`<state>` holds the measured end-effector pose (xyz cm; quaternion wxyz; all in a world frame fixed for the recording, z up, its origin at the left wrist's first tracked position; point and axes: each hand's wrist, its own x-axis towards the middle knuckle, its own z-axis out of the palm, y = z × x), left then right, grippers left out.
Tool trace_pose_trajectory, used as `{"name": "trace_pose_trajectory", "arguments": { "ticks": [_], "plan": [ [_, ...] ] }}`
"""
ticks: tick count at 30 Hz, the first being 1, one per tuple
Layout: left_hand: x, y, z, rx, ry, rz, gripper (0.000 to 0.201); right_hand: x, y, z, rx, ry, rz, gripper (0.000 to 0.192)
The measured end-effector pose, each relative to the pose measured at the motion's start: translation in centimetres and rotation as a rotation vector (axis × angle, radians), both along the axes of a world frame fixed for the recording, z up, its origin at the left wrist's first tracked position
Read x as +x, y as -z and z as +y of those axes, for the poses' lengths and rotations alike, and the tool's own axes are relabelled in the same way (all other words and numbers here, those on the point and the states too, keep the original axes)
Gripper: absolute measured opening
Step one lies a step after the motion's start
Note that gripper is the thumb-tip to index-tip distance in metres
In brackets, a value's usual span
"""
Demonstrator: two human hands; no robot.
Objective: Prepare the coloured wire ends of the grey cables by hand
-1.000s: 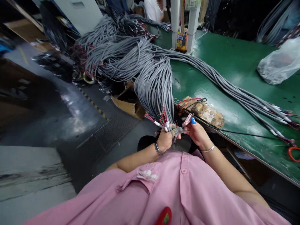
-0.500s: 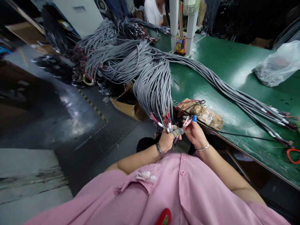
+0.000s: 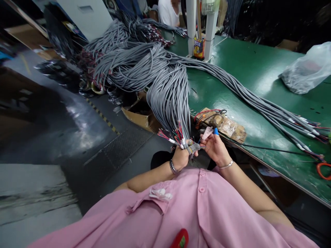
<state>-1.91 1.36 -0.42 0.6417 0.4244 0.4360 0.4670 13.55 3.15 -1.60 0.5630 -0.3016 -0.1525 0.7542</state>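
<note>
My left hand (image 3: 181,157) is closed around the ends of several grey cables (image 3: 169,98), whose bulk hangs over the table's edge. Red, black and other coloured wires (image 3: 179,131) fan out above white sleeves at the cable ends. A grey knit cover (image 3: 193,148) wraps the left thumb. Just to the right, my right hand (image 3: 215,146) has its fingers curled close to the cable ends, with a blue cover (image 3: 216,131) on one fingertip. A pale pink piece (image 3: 207,133) shows at its fingers; whether it is held or worn I cannot make out.
On the green table (image 3: 240,65) a wooden block (image 3: 227,127) lies at the near edge. A long cable bundle (image 3: 240,88) runs right, towards orange-handled scissors (image 3: 323,171). A plastic bag (image 3: 307,70) and a white post (image 3: 191,29) stand farther off. An open cardboard box (image 3: 142,117) is below.
My left hand has shifted slightly left and down, and the coloured wires lean further left. The right hand has turned a little, with the pink piece now showing a broader face.
</note>
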Motion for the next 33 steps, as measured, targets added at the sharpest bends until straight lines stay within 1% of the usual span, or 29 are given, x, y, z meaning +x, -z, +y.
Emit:
{"name": "trace_pose_trajectory", "arguments": {
  "ticks": [3,5,8,15,17,22,26,28,31,33],
  "plan": [
    [0.2,-0.2,0.0,0.0,-0.041,-0.021,0.029,-0.1,-0.3,-0.2,0.047,0.048,-0.08,0.029],
    [0.4,-0.3,0.1,-0.003,-0.061,-0.016,0.029,-0.3,-0.5,-0.2,0.061,0.071,-0.133,0.029],
    [0.8,-0.4,0.3,0.0,-0.071,-0.015,0.031,-0.4,-0.5,-0.2,0.045,0.075,-0.131,0.034],
    [1.0,-0.6,0.7,-0.028,-0.072,-0.004,0.031,-0.1,-0.7,-0.1,0.025,0.128,-0.131,0.027],
    [1.0,-0.6,0.7,-0.03,-0.062,-0.018,0.031,0.0,-0.8,-0.1,0.016,0.104,-0.103,0.027],
    [1.2,-0.7,0.8,-0.035,-0.057,-0.033,0.032,-0.1,-0.8,0.2,-0.011,-0.009,0.034,0.03],
    [1.2,-0.8,0.7,-0.002,-0.061,-0.045,0.031,-0.3,-0.4,0.8,0.032,-0.057,0.035,0.034],
    [1.2,-0.7,0.7,0.002,-0.06,-0.033,0.031,-0.3,-0.1,1.0,0.05,-0.051,0.02,0.035],
    [1.1,-0.6,0.7,-0.016,-0.072,-0.01,0.033,0.0,0.4,1.1,0.082,0.014,-0.018,0.034],
    [1.1,-0.5,0.7,-0.025,-0.08,-0.019,0.034,0.2,0.7,1.0,0.102,0.033,-0.036,0.034]
  ]
}}
